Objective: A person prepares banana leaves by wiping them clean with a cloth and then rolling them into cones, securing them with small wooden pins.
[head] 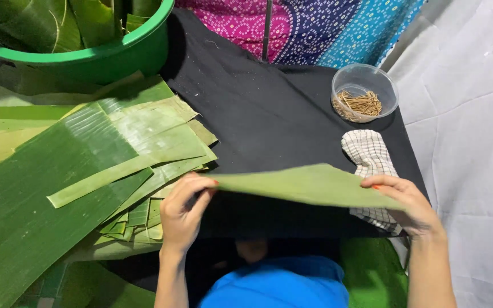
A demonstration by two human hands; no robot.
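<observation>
**Leaf strip held flat between 2 hands**

Held above a black cloth (269, 114), near its front edge: 1 leaf strip (309, 185), pale green, long and narrow, lying roughly level and tapering toward the left. Gripped at both ends. Left hand (182, 214) pinching the left tip, thumb on top and fingers curled under, clamped on the leaf. Right hand (409, 205) clamped on the right end, fingers over the top edge, thumb hidden beneath. Red polish showing on a nail of each hand.

Just behind the right hand, partly under the strip: a checked towel (369, 154), white with dark lines, lying on the cloth's right side. Farther back, near the cloth's right corner: a clear round tub (365, 77) holding a heap of thin brown sticks (360, 104).

Left of the cloth, overlapping its edge: a stack of cut leaves (58, 171), dark and light green, broad sheets below and narrower strips on top, smaller trimmed pieces poking out near the left hand. At top left: a green basin (115, 48) with more rolled leaves inside.

Behind the cloth: patterned fabric (315, 25) in pink, dark blue and turquoise. To the right: a white sheet (475, 142). At bottom centre: blue clothing (281, 285)
</observation>
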